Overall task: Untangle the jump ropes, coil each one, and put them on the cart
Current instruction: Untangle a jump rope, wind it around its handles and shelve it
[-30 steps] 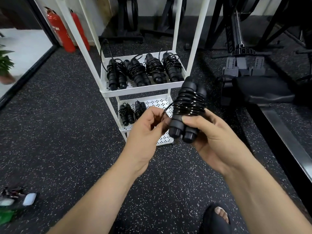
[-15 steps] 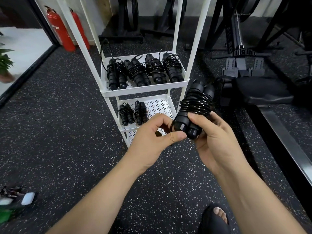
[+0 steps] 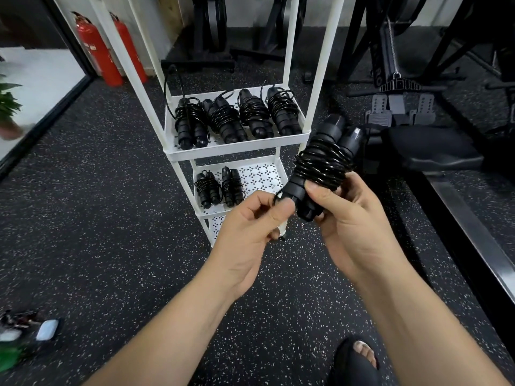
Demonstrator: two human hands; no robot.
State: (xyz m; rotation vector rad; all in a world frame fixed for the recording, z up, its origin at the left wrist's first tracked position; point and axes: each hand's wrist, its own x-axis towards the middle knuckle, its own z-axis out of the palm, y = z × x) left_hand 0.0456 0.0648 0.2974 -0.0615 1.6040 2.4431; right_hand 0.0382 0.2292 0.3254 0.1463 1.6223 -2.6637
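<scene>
head cam, the only view here: the right hand has its fingers and thumb curled round the lower ends of the two handles of a jump rope, held up in the air in front of the cart, not on it yet. the cord is wound in tight turns around both handles, so the grip low down makes sense to me: it leaves the wrapped middle free and keeps the pair from splaying. the left hand is pinching the loose end of the cord between thumb and forefinger right by the handle bottoms, other fingers curled in. my guess is that's the tuck-the-tail step, so the coil won't spring open once it's set down. on the cart, the upper tray carries four coiled ropes in a row from its left edge to its right edge, all lying the same way, handles pointing toward the front rim, so it looks full. the lower tray has two more bundles side by side against its left edge, and the right part is bare, which is probably where this one goes. i'd say the job is most of the way through. two red fire extinguishers stand behind the cart on the speckled floor.
</scene>
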